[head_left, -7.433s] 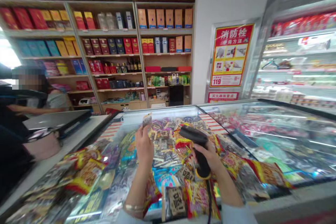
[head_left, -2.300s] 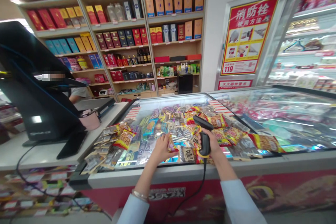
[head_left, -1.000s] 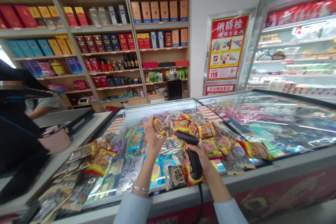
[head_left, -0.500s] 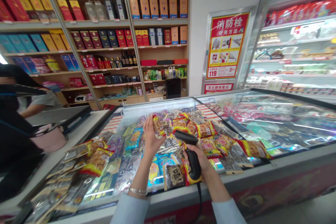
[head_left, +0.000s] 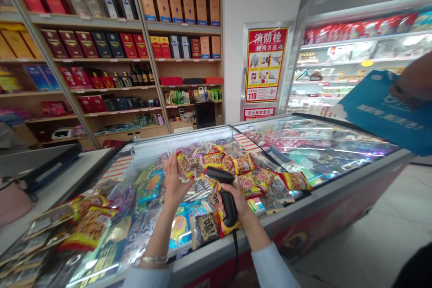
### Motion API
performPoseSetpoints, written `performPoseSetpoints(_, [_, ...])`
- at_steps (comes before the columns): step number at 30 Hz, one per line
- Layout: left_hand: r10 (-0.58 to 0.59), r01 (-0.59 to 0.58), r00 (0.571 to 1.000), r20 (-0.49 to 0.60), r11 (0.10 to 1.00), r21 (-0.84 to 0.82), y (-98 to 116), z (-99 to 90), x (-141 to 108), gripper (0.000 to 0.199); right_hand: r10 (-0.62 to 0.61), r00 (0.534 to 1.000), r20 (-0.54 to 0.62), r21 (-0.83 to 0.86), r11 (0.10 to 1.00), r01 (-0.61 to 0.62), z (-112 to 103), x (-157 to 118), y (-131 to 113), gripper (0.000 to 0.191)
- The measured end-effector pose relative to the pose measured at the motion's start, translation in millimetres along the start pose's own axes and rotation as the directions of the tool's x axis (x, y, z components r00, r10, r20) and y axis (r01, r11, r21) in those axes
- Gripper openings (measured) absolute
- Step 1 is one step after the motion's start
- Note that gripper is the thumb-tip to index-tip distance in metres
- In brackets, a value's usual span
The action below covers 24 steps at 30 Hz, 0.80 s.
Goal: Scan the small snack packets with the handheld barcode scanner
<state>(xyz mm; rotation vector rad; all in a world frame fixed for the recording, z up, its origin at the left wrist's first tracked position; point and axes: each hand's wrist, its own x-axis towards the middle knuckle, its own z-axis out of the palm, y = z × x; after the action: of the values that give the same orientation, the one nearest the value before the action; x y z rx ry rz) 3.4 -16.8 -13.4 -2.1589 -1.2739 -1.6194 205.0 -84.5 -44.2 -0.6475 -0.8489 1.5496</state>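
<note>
My left hand (head_left: 171, 183) is raised over the freezer with its fingers shut on a red-and-yellow snack packet (head_left: 184, 166). My right hand (head_left: 235, 205) grips a black corded barcode scanner (head_left: 228, 202) with a yellow collar, its head tilted up and to the left. The two hands are close together but apart. Under them, many bright snack packets (head_left: 249, 184) lie on the glass lid of a chest freezer (head_left: 297, 216). A dark packet with large characters (head_left: 205, 229) lies just below my right hand.
The scanner's cable (head_left: 234, 252) hangs down past the freezer's front. At the right, another person's hand (head_left: 413, 83) holds up a blue bag (head_left: 381, 112). A white counter (head_left: 57, 175) runs along the left. Wooden shelves (head_left: 91, 20) of boxed goods stand behind.
The view has turned right, and the person at the left has left view. A blue bag held by another person's hand has appeared at the right. My hands still hold the packet and scanner.
</note>
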Motion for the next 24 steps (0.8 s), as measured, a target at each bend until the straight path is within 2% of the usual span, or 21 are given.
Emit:
performPoseSetpoints(6, [0.005, -0.005, 1.000, 0.007, 1.000, -0.020, -8, -2.3, -2, 0.096, -0.021, 0.999, -0.035, 0.000, 1.000, 0.022, 2, 4, -3, 0.028])
performPoseSetpoints(10, [0.009, -0.009, 1.000, -0.012, 0.999, -0.040, -8, -14.0, 0, 0.094, -0.036, 0.998, -0.050, -0.026, 0.999, 0.035, 4, 5, -5, 0.029])
performPoseSetpoints(14, [0.016, -0.019, 0.999, -0.036, 0.997, -0.077, 0, -37.9, 1, 0.093, -0.094, 0.994, -0.050, -0.054, 0.994, 0.091, 9, 1, -12, 0.028])
performPoseSetpoints(20, [-0.198, 0.201, 0.980, 0.034, 0.956, -0.216, 9, -78.6, -7, 0.095, -0.114, 0.993, -0.044, -0.070, 0.991, 0.110, 30, -10, -24, 0.026])
performPoseSetpoints(24, [-0.247, 0.249, 0.968, 0.036, 0.947, -0.203, 1, -103.8, -16, 0.096, -0.090, 0.996, -0.017, -0.037, 0.995, 0.089, 57, -17, -20, 0.026])
